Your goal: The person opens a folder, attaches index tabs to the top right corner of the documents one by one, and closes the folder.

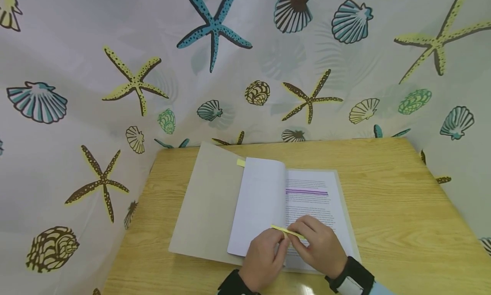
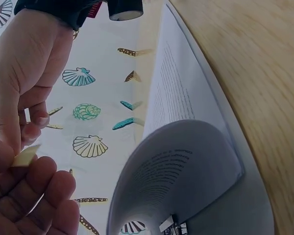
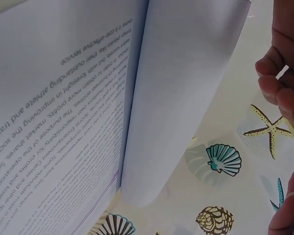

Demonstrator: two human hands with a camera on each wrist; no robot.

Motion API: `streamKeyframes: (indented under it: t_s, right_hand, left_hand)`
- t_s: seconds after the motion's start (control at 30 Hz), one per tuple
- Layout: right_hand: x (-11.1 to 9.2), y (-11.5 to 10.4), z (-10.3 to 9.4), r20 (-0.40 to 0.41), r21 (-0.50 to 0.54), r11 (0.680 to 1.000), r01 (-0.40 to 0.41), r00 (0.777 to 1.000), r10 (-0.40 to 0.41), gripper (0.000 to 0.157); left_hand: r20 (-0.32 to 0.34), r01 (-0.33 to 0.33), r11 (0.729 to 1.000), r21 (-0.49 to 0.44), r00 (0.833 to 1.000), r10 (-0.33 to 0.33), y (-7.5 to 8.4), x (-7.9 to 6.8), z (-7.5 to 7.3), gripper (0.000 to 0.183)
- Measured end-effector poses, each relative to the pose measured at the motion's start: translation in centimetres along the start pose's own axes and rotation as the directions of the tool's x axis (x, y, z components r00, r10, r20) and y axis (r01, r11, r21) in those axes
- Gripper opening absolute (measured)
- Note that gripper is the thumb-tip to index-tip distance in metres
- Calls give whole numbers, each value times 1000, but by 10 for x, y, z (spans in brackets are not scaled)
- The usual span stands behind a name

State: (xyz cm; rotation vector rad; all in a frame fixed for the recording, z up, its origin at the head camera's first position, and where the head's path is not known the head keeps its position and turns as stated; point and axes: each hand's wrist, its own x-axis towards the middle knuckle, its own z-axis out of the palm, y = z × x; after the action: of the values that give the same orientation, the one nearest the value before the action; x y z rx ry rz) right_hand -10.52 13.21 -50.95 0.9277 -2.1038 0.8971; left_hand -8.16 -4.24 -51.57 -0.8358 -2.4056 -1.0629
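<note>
An open bound document [image 1: 261, 201] lies on the table with its cover folded out to the left. Over its lower part, my left hand [image 1: 264, 256] and right hand [image 1: 318, 244] meet at a thin yellow sticky-note strip [image 1: 279, 229]. The fingers of both hands pinch it. In the left wrist view, a small yellow piece of the sticky note [image 2: 25, 156] shows between the fingertips. Purple highlighting [image 1: 307, 192] crosses the printed right page. At the top of the turned pages a yellow tab [image 1: 240, 162] sticks out.
The document's beige cover [image 1: 207, 205] spreads left across the wooden table [image 1: 406, 209]. A cloth [image 1: 238, 116] printed with shells and starfish hangs behind the table and along its sides. Each wrist wears a black band [image 1: 350, 273].
</note>
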Motion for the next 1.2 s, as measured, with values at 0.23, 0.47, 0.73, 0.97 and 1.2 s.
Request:
streamKeyframes:
  t_s: [0.23,0.47,0.73,0.97,1.2]
  right_hand:
    - [-1,3,1,22,-48,998,33,999,-32,23]
    - [-1,9,-3,-4,-127,992,-7,1000,7,21]
    - [1,21,-17,-26,-198,978,-63,998,59,22]
    - [-4,44,-47,-9,-320,900,-295,951,308,15]
    - [-24,82,-80,37,-346,664,-663,697,716,16]
  left_hand:
    - [-5,-13,999,51,1000,13,-3,-1,-1,20]
    - [-25,-6,994,108,1000,8,-5,-2,-2,20]
    - [2,59,993,101,998,-60,-6,-3,-5,12]
    - [-11,87,992,89,996,-86,-8,-6,-9,12]
    - [-3,82,995,59,997,-82,-9,-7,-12,6]
